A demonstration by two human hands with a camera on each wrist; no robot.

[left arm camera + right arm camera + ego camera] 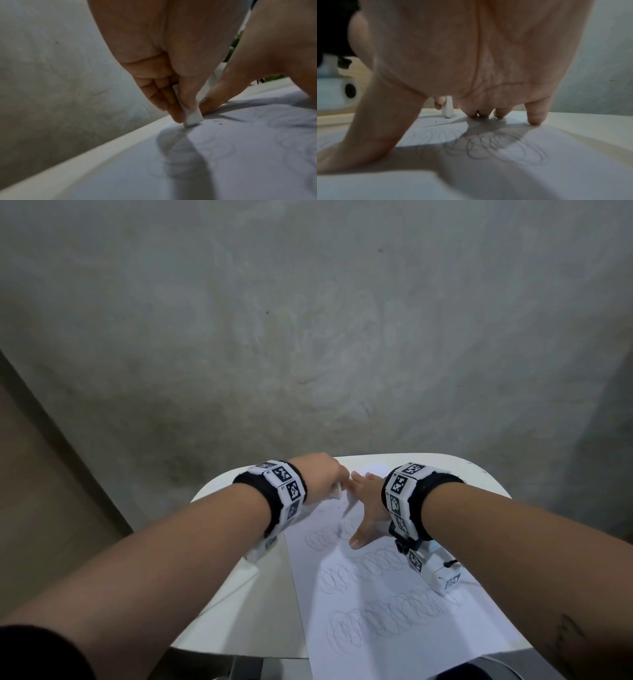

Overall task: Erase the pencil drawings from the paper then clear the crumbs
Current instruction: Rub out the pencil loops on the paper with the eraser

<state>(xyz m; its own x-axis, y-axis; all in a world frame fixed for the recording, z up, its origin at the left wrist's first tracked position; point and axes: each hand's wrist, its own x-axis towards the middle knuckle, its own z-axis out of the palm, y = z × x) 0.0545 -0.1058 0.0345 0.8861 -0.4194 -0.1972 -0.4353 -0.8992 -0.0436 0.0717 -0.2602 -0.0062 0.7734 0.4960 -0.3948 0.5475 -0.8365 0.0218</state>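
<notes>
A white sheet of paper (394,604) with rows of looping pencil scribbles (383,621) lies on a small white table (239,594). My left hand (322,474) pinches a white eraser (193,116) and presses its lower end on the paper's far left corner; the eraser (447,109) stands upright there. Dark crumbs (217,121) lie beside it. My right hand (364,508) is spread flat on the paper, fingertips (534,120) and thumb pressing it down over the upper scribbles (501,144).
A grey concrete floor (308,320) surrounds the table. A tan wooden surface (41,481) runs along the left. The table's far edge (102,148) lies just beyond the eraser. The paper's near end overhangs the table's front edge.
</notes>
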